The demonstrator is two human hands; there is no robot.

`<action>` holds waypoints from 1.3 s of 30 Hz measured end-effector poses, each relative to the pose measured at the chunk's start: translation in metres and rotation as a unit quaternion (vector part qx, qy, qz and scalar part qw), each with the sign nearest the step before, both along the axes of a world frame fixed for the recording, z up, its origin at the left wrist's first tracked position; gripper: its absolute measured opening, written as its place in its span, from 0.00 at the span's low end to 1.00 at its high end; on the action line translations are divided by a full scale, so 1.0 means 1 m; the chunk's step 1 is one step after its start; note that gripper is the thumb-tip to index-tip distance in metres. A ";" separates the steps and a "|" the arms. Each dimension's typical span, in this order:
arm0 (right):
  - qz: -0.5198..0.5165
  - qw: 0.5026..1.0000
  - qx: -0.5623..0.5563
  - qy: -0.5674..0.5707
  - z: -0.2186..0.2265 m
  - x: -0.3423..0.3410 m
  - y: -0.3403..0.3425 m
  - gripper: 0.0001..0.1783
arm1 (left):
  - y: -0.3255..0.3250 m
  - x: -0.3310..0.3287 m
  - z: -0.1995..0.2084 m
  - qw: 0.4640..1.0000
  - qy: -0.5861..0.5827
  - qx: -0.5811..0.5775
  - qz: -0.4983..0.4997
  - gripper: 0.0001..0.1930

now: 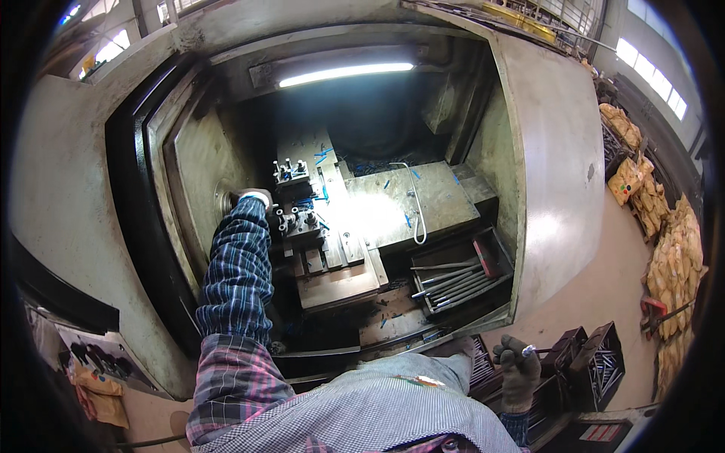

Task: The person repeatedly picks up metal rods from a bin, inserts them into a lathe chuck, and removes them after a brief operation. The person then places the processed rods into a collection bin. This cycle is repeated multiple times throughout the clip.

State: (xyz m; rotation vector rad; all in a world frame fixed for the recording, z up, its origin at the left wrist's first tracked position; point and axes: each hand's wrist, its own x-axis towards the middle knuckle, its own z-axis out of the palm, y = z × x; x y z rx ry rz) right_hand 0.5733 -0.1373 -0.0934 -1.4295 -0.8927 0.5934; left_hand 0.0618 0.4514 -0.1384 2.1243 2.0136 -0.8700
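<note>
My left arm reaches into a lathe-like machine. At the spindle (226, 199) in the left wall, my left hand (258, 195) shows only a pale gloved edge; its fingers are hidden behind the sleeve. Close beside it are two metal tool holders (302, 220) with upright bolts, fixed on the slide (332, 279). Blue metal chips (321, 156) lie scattered there. Outside the machine, at the lower right, my right hand (518, 374) wears a dark grey glove. Its fingers are closed on a short metal rod (529, 350), whose shiny end sticks out.
A tray (504, 283) at the machine's front right holds several long metal rods (453, 287) and a red-handled tool. A pale bent hose (416, 204) stands over the flat cover. Dark bins (619, 362) of metal pieces stand by my right hand. Yellowish sacks (676, 257) line the right side.
</note>
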 end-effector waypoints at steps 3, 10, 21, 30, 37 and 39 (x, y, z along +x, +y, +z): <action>-0.004 0.999 -0.038 -0.001 -0.006 -0.005 -0.004 0.15 | -0.016 0.098 0.036 0.990 -0.093 -0.023 -0.104 0.21; 0.101 0.992 -0.043 0.057 0.016 -0.034 0.068 0.17 | -0.048 0.195 0.026 0.975 -0.121 0.078 -0.170 0.19; 0.298 0.948 -0.109 -0.036 0.024 -0.087 0.250 0.17 | -0.240 0.198 0.148 0.671 -0.556 0.446 -0.203 0.24; 0.462 0.816 -0.171 -0.304 0.059 -0.200 0.427 0.21 | -0.495 0.038 0.208 0.583 -0.190 0.788 -0.061 0.21; 0.468 0.731 -0.104 -0.485 0.050 -0.274 0.494 0.16 | -0.523 -0.070 0.159 0.501 -0.175 0.813 0.240 0.24; 0.509 0.719 -0.118 -0.459 0.062 -0.286 0.499 0.14 | -0.518 -0.077 0.151 0.379 -0.372 0.811 0.246 0.26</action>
